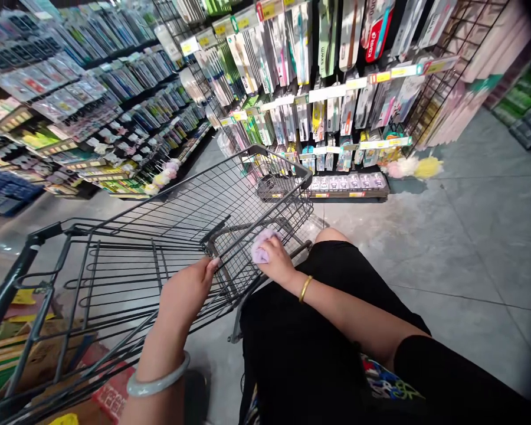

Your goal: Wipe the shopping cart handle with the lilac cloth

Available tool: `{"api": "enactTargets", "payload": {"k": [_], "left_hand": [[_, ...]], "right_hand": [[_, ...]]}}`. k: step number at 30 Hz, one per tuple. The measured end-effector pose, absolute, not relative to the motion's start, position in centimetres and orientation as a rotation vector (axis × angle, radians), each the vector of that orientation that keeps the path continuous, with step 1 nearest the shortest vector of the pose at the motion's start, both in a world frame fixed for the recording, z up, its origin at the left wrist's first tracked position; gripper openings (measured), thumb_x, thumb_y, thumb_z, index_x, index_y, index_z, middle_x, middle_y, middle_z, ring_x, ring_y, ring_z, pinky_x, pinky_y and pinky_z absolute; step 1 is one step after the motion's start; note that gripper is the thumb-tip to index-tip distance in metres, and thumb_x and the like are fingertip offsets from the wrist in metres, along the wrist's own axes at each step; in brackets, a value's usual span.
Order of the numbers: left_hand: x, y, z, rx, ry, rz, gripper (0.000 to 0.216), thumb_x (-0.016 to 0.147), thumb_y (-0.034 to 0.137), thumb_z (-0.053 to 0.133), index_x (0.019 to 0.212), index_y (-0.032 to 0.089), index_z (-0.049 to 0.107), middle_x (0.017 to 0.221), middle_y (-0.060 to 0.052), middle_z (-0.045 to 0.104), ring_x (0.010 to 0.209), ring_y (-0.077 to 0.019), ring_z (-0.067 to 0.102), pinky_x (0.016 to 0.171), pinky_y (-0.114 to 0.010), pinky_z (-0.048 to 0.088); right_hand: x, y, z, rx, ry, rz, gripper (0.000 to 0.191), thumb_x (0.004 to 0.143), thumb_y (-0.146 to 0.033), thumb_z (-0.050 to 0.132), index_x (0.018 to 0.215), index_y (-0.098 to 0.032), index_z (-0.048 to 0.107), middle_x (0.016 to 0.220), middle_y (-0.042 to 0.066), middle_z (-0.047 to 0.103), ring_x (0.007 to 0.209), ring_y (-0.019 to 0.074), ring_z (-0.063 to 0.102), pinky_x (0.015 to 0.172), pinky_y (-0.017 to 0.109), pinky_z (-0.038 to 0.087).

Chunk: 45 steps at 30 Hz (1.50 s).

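Note:
A dark wire shopping cart [128, 236] lies tilted in front of me on the shop floor. My left hand [188, 289], with a pale green bangle on the wrist, grips the wire edge of the cart's side. My right hand [277, 260], with a gold bangle, is closed on a small lilac cloth [262, 245] and presses it against the cart's lower frame. My knee in black trousers [331, 277] rests just right of the cart.
Shelves of packaged goods [71, 100] run along the left. A wire display rack of toothbrushes [318, 100] stands ahead, with fluffy sponges [413, 167] at its foot. Cardboard boxes [30, 348] sit at lower left. Grey tiled floor [473, 236] stretches right.

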<state>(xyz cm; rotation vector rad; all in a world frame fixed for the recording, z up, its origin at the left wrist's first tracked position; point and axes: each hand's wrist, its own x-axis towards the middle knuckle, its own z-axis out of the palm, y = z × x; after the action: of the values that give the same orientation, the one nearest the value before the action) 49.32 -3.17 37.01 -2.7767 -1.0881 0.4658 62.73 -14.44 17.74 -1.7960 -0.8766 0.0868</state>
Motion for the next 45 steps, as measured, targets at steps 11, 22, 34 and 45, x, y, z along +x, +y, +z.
{"api": "enactTargets", "payload": {"k": [11,22,34,45], "left_hand": [[48.0,-2.5,35.6,-2.757,-0.973,0.286,0.063,0.097,0.056,0.011,0.097,0.020,0.062,0.079,-0.010,0.071,0.075,-0.0241,0.066,0.066,-0.029,0.042],[50.2,-1.3,34.9,-2.815,-0.942,0.097,0.064,0.097,0.055,0.011,0.095,0.019,0.063,0.078,-0.011,0.069,0.076,-0.0270,0.067,0.067,-0.034,0.046],[50.7,-0.5,36.9,-2.851,-0.993,0.098,0.054,0.099,0.050,0.017,0.105,0.020,0.061,0.091,-0.010,0.071,0.085,-0.0243,0.068,0.071,-0.031,0.047],[42.6,0.6,36.9,-2.679,-1.149,0.203,0.062,0.097,0.054,0.009,0.100,0.021,0.062,0.077,-0.010,0.070,0.074,-0.0266,0.067,0.064,-0.031,0.043]], "right_hand": [[57.8,-11.6,17.6,-1.762,-1.078,0.181,0.042,0.067,-0.026,0.073,0.108,-0.025,0.068,0.114,0.008,0.053,0.106,0.0255,0.053,0.095,0.039,0.047],[59.1,-10.4,13.6,-1.927,-0.768,0.279,0.030,0.067,-0.019,0.068,0.097,-0.022,0.067,0.104,0.005,0.050,0.092,0.0191,0.056,0.089,0.035,0.049],[57.0,-8.8,17.4,-1.813,-0.839,0.372,0.021,0.066,-0.019,0.071,0.086,-0.020,0.066,0.094,0.002,0.053,0.089,0.0187,0.056,0.088,0.036,0.050],[56.0,-7.7,20.8,-1.649,-1.017,0.106,0.030,0.067,-0.016,0.071,0.096,-0.021,0.066,0.110,0.009,0.051,0.108,0.0242,0.052,0.098,0.041,0.045]]}}
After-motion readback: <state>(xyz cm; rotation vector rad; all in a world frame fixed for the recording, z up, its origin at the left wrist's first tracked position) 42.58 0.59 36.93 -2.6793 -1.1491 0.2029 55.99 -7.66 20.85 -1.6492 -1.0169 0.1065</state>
